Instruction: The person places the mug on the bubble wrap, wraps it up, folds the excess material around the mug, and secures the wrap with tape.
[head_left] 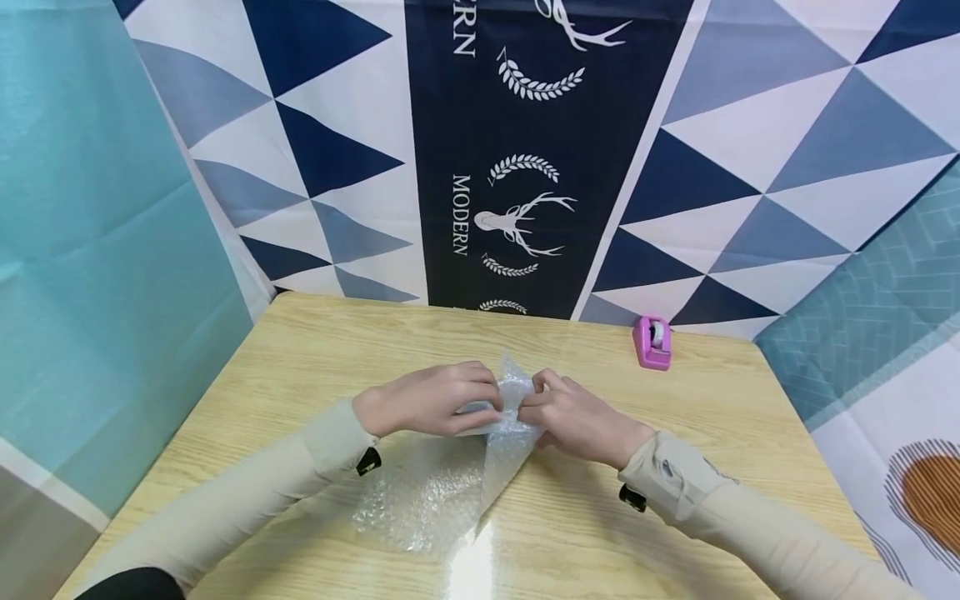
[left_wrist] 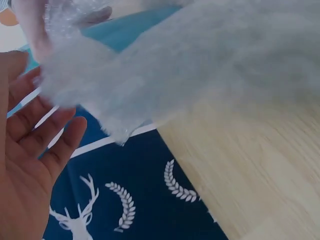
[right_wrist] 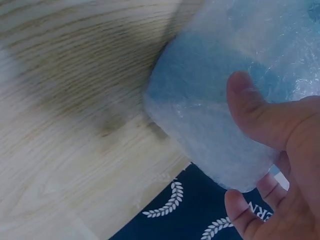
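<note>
Clear bubble wrap (head_left: 420, 500) lies on the table and rises into a bunched part between the two hands. A light-blue item (right_wrist: 200, 70) of unclear kind shows through the wrap in the right wrist view. My right hand (head_left: 585, 417) grips the wrapped item, thumb over its face and fingertips at its lower edge. On the other side, my left hand (head_left: 442, 398) has its fingers loosely bent and spread, fingertips right at the wrap's edge (left_wrist: 65, 80). Part of the item stays hidden under the plastic and the hands.
A pink tape dispenser (head_left: 654, 343) stands near the table's back right edge. The wooden table (head_left: 300, 350) meets a patterned cloth backdrop (head_left: 517, 167) behind, with teal cloth (head_left: 112, 208) hanging at the left. Both wrists carry small black devices.
</note>
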